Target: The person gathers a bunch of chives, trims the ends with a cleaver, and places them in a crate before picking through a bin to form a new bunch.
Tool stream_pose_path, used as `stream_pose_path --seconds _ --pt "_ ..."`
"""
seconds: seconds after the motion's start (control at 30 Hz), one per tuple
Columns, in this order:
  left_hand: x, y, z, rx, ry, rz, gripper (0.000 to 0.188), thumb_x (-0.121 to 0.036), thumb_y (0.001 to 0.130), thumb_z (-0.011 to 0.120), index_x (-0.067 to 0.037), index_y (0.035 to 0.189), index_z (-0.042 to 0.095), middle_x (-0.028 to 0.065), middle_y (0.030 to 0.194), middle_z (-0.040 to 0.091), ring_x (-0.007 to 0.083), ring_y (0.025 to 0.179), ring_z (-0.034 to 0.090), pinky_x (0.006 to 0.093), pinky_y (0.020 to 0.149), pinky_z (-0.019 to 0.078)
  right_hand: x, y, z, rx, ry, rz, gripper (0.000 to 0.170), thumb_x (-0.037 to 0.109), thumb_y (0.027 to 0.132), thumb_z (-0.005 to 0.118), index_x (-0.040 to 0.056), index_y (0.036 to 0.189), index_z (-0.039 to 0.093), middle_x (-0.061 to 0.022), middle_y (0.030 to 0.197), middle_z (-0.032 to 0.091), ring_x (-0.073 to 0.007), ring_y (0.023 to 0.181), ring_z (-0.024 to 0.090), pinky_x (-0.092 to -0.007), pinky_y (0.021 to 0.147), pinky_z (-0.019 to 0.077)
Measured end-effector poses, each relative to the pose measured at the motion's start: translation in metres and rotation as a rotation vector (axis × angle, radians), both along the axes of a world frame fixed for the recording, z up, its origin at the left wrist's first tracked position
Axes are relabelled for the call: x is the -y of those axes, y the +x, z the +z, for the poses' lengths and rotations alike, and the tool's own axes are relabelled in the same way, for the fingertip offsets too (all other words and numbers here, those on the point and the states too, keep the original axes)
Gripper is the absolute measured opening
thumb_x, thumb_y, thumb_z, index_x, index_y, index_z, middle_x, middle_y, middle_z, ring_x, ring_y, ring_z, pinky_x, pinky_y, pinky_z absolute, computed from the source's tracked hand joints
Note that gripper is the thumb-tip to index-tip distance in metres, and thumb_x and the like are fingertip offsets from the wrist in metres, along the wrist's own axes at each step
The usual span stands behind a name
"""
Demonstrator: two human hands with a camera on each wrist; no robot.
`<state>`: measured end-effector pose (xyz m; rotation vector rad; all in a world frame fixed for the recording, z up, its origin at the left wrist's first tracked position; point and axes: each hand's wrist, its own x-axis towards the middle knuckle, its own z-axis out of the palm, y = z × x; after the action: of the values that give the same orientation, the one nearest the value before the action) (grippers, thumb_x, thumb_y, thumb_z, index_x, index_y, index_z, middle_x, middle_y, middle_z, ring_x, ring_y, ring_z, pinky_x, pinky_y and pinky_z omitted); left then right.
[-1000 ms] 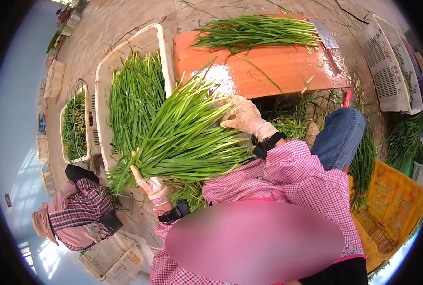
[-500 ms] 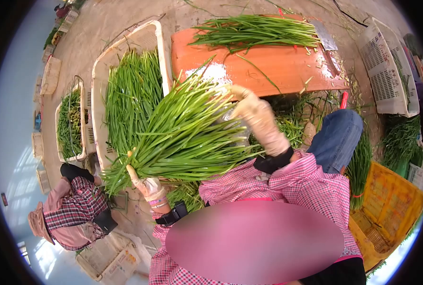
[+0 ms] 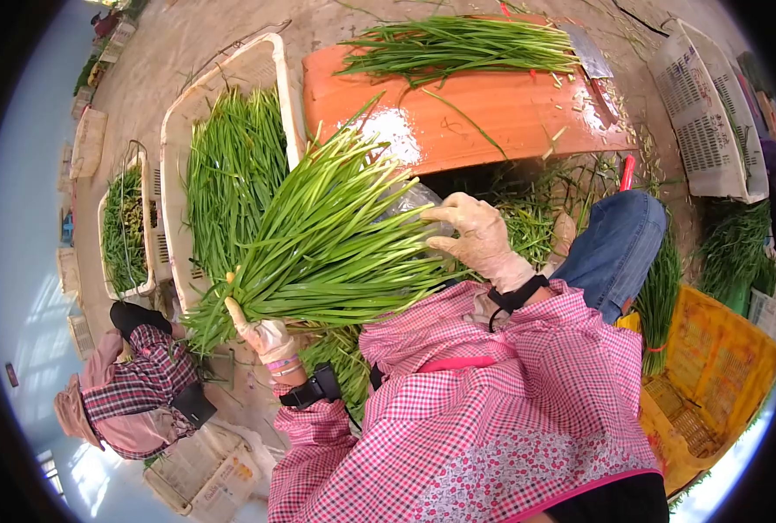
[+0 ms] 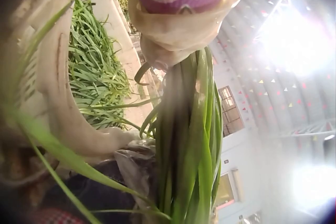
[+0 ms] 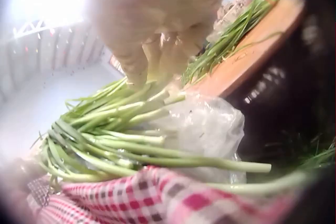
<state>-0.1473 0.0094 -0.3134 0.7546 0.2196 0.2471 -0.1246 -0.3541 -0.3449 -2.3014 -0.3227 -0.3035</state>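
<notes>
A large fanned bunch of garlic chives [image 3: 318, 235] lies across the person's front, pale stem ends toward the right. The gloved left hand [image 3: 261, 336] grips it near the leafy end, its thumb over the leaves; in the left wrist view, long leaves [image 4: 194, 145] hang from that hand. At the stem ends, the gloved right hand [image 3: 482, 240] has bent fingers and pinches at some stems. The right wrist view shows its fingertips right at the pale stems [image 5: 142, 113]. Clear plastic [image 5: 205, 129] shows beneath the stems.
A white crate [image 3: 172, 174] of chives stands at the left. Ahead, an orange board [image 3: 457, 122] bears another bunch [image 3: 466, 48] and a metal blade [image 3: 586, 52]. A yellow crate [image 3: 723, 349] is at the right; another person [image 3: 135, 383] sits at the left.
The right hand has lifted off the stems, swept back toward the body, and is now at the stem ends, lower and further right. The left hand keeps its grip on the bunch.
</notes>
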Motion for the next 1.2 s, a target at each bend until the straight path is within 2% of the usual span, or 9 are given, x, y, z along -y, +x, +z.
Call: stream_pose_path --seconds 0.13,0.27,0.4,0.43,0.57,1.0,1.03,1.07,1.2 --pt "-0.004 -0.002 -0.008 0.016 0.075 -0.035 0.047 -0.033 0.1 0.042 -0.01 0.141 0.039 0.0129 0.139 0.044 0.0279 0.124 0.046 0.0444 0.107 0.0362 -0.005 0.014 -0.029 -0.122 0.26 0.076 0.026 0.016 0.07 0.074 0.0156 0.095 0.068 -0.0066 0.087 0.063 -0.0242 0.08 0.063 -0.0344 0.069 0.051" --pt "0.007 -0.007 -0.006 -0.029 0.222 0.024 0.047 -0.033 0.1 0.04 -0.01 0.141 0.039 0.014 0.139 0.045 0.0278 0.122 0.048 0.0434 0.105 0.0386 -0.014 0.028 -0.014 -0.585 1.086 0.024 0.018 0.007 0.08 0.068 0.0041 0.098 0.065 -0.0029 0.092 0.066 -0.0157 0.078 0.065 -0.027 0.071 0.051" --pt "0.007 -0.013 -0.017 -0.035 0.184 0.005 0.046 -0.031 0.102 0.035 -0.011 0.143 0.035 0.0122 0.14 0.043 0.0268 0.122 0.047 0.044 0.104 0.0396 -0.032 0.041 0.005 -0.562 1.308 -0.166 0.022 0.01 0.084 0.068 0.0002 0.103 0.064 -0.003 0.085 0.068 -0.0094 0.074 0.064 -0.0214 0.067 0.0492" --pt "0.015 -0.018 -0.02 -0.055 0.655 0.072 0.048 -0.034 0.101 0.038 -0.011 0.143 0.035 0.0126 0.139 0.044 0.0272 0.121 0.048 0.0438 0.103 0.0402 -0.037 0.045 0.013 -0.638 1.323 -0.281 0.022 0.01 0.083 0.068 0.0005 0.103 0.066 -0.0028 0.081 0.068 -0.0079 0.072 0.063 -0.0205 0.065 0.0483" --pt "0.031 -0.019 0.003 -0.074 0.21 0.067 0.05 -0.038 0.099 0.04 -0.014 0.142 0.036 0.0121 0.138 0.046 0.0284 0.119 0.05 0.0447 0.1 0.0424 -0.049 0.052 -0.003 -0.546 1.406 -0.336 0.016 0.009 0.083 0.067 -0.0002 0.095 0.069 -0.0021 0.08 0.068 -0.0072 0.069 0.062 -0.0208 0.063 0.0478" --pt "0.055 -0.027 0.031 -0.095 0.125 0.026 0.052 -0.044 0.096 0.043 -0.019 0.141 0.038 0.0093 0.139 0.045 0.0301 0.121 0.047 0.0483 0.103 0.0373 -0.053 0.054 -0.027 -0.437 1.09 -0.23 0.011 0.013 0.082 0.066 0.0028 0.078 0.068 -0.0025 0.069 0.067 -0.0088 0.064 0.06 -0.0237 0.061 0.0483" --pt "0.055 -0.028 0.03 -0.096 0.108 0.027 0.052 -0.044 0.096 0.043 -0.018 0.141 0.039 0.0094 0.139 0.045 0.0303 0.121 0.047 0.0483 0.103 0.0374 -0.052 0.046 -0.013 -0.406 0.745 -0.253 0.01 0.013 0.08 0.066 0.0036 0.078 0.067 -0.0019 0.071 0.067 -0.0095 0.065 0.061 -0.0245 0.062 0.0495" --pt "0.054 -0.027 0.027 -0.094 0.118 0.038 0.052 -0.044 0.097 0.043 -0.018 0.141 0.039 0.0096 0.138 0.045 0.0303 0.121 0.047 0.0482 0.103 0.0378 -0.053 0.039 -0.01 -0.276 0.632 -0.149 0.01 0.013 0.08 0.065 0.0032 0.078 0.067 -0.0017 0.072 0.067 -0.0101 0.065 0.061 -0.0249 0.062 0.0503" --pt "0.049 -0.024 0.023 -0.067 0.14 0.05 0.052 -0.042 0.097 0.043 -0.016 0.141 0.039 0.0109 0.137 0.046 0.0299 0.119 0.049 0.0472 0.102 0.0395 -0.034 0.013 0.071 -0.799 0.983 0.596 0.008 0.007 0.081 0.067 -0.0009 0.082 0.066 -0.0075 0.079 0.069 -0.0105 0.067 0.063 -0.0245 0.063 0.0513"
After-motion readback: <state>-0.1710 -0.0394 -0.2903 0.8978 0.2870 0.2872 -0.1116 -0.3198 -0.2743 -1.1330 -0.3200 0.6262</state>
